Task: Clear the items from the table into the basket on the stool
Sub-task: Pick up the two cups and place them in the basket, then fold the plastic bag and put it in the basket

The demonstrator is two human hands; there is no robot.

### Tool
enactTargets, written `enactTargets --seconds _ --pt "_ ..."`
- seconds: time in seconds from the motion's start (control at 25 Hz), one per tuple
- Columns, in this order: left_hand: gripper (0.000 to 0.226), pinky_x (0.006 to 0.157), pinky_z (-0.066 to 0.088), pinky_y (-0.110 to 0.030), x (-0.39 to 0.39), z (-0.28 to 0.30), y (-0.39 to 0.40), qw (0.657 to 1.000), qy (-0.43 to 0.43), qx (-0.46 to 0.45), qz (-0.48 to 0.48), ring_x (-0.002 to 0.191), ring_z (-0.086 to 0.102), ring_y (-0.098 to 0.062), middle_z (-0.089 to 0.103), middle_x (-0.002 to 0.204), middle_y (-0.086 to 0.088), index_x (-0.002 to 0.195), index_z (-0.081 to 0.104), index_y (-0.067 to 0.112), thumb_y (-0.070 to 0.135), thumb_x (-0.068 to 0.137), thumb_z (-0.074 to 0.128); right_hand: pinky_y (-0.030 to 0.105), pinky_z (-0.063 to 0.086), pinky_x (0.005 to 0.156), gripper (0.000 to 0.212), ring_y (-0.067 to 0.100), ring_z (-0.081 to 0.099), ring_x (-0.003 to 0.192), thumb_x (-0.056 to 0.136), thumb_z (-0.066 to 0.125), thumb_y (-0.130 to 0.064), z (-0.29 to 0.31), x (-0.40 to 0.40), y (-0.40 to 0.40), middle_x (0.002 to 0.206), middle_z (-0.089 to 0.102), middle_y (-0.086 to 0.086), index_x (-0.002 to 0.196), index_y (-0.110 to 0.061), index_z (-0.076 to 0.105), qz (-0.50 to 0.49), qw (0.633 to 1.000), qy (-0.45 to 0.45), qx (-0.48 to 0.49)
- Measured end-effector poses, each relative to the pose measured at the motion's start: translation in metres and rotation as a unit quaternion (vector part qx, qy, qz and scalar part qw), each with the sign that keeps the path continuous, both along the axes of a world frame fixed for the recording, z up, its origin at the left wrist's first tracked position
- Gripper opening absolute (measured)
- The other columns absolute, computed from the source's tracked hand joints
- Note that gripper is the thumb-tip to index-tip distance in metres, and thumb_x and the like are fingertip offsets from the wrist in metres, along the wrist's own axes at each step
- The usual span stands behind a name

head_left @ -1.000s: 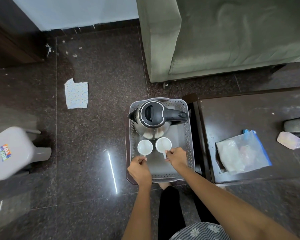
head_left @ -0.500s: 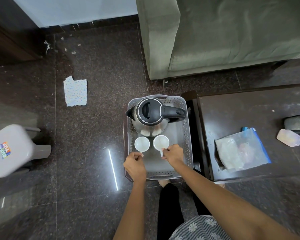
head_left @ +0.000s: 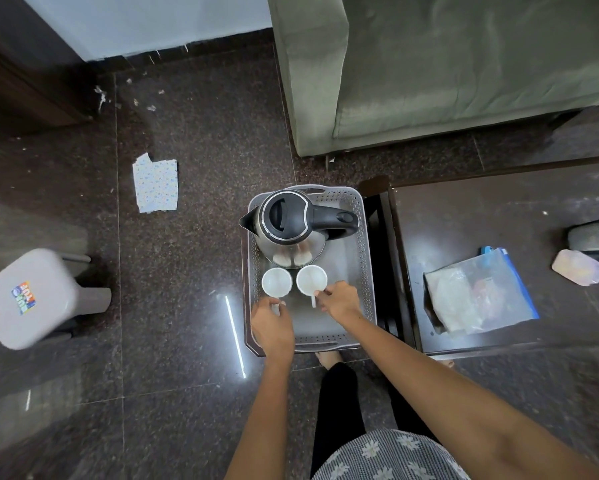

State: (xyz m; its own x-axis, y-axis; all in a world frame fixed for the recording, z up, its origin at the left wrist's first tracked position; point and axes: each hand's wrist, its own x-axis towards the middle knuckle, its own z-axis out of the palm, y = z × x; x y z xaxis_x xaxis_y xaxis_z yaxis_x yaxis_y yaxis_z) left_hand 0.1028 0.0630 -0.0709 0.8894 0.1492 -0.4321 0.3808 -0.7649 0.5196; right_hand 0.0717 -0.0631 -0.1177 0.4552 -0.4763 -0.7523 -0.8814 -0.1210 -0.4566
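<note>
Two white cups, the left cup (head_left: 276,281) and right cup (head_left: 311,279), are set upright side by side in the grey basket (head_left: 365,271), handles pointed toward the person. Each handle is pinched: left hand (head_left: 272,322), right hand (head_left: 339,301).

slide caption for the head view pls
Both hands, left and right, set two white cups beside the kettle in the grey basket.

Left cup's handle (head_left: 275,307) under fingers (head_left: 280,304)

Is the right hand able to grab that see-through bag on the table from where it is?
Probably yes. The right hand is busy at a white cup's handle in the basket, but the bag lies uncovered on the table just beside it.
</note>
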Motion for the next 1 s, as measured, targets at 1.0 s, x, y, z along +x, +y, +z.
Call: enactTargets --seconds 1.0 --pt "0.008 0.079 0.05 -0.028 -0.226 0.033 -0.295 0.955 0.085 -0.14 -0.247 0.082 0.063 -0.016 0.069 0.087 -0.001 0.081 0.068 0.016 0.011 0.083 0.062 0.033 0.054 0.064 0.033 0.022 0.064 0.054 0.084 0.056 -0.001 0.046 -0.321 -0.35 0.071 0.068 0.018 0.055 -0.017 0.061 -0.225 0.974 -0.024 0.017"
